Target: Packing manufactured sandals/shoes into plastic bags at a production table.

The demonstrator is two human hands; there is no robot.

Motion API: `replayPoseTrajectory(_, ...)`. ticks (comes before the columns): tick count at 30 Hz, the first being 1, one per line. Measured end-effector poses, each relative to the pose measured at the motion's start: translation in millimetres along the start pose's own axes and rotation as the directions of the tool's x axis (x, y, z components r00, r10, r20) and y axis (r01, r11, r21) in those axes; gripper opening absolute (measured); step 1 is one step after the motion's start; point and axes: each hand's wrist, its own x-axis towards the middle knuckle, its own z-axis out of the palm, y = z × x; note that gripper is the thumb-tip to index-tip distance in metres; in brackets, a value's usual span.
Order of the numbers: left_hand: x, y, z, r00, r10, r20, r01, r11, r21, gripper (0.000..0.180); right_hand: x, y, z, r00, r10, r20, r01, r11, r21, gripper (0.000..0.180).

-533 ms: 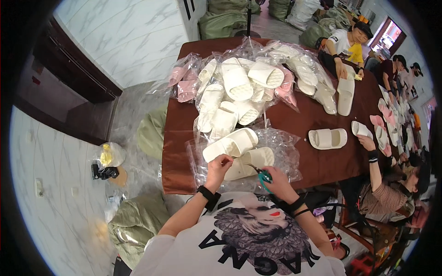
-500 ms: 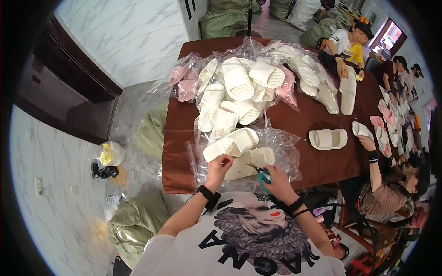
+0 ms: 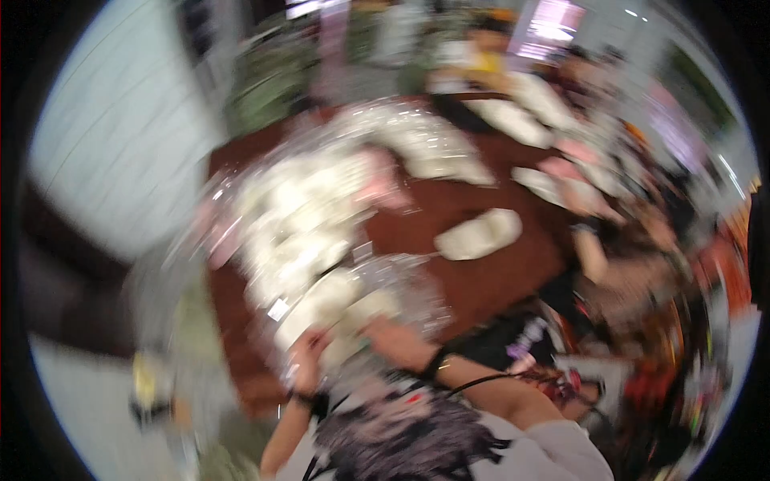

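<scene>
The view is smeared by motion. My left hand (image 3: 309,357) is closed in a pinch at the near end of a white slide slipper (image 3: 321,301); what it pinches, if anything, is too blurred to make out. Beside it, my right hand (image 3: 399,345) is curled low over a second white slipper (image 3: 375,307). Scissors with teal handles showed plainly in this hand half a second ago; now only a faint greenish trace appears at the fingers. Both slippers lie on a clear plastic bag (image 3: 421,293) at the near edge of the table.
Bagged white slippers (image 3: 297,212) and pink ones (image 3: 378,183) are heaped farther back on the brown table (image 3: 421,216). One loose white slipper (image 3: 479,235) lies to the right. Beyond it, a co-worker's forearm (image 3: 592,255) reaches over the table. Green sacks (image 3: 273,76) stand behind.
The whole view has swung to the right and blurred, so the table and slippers appear farther left and tilted. Both my hands stay at the same two slippers.
</scene>
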Motion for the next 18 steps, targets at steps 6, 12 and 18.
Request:
replayPoseTrajectory(6,-29.1,43.0,-49.5,0.945,0.258,-0.201,-0.235,0.963,0.135,0.014,-8.0,21.8,-31.7,0.926,0.251,-0.282,-0.227,0.967,0.115,0.033)
replayPoseTrajectory(12,-23.0,66.7,-109.0,0.963,0.143,-0.23,-0.199,0.95,-0.242,0.012,-72.0,97.1,-51.5,0.498,0.689,-0.528,-0.639,0.702,0.314,0.032)
replayPoseTrajectory(18,-6.5,45.9,-81.3,0.996,-0.091,-0.016,0.092,0.995,0.039,0.037,-83.5,157.9,0.8,0.398,0.752,-0.525,-0.771,0.585,0.253,0.03)
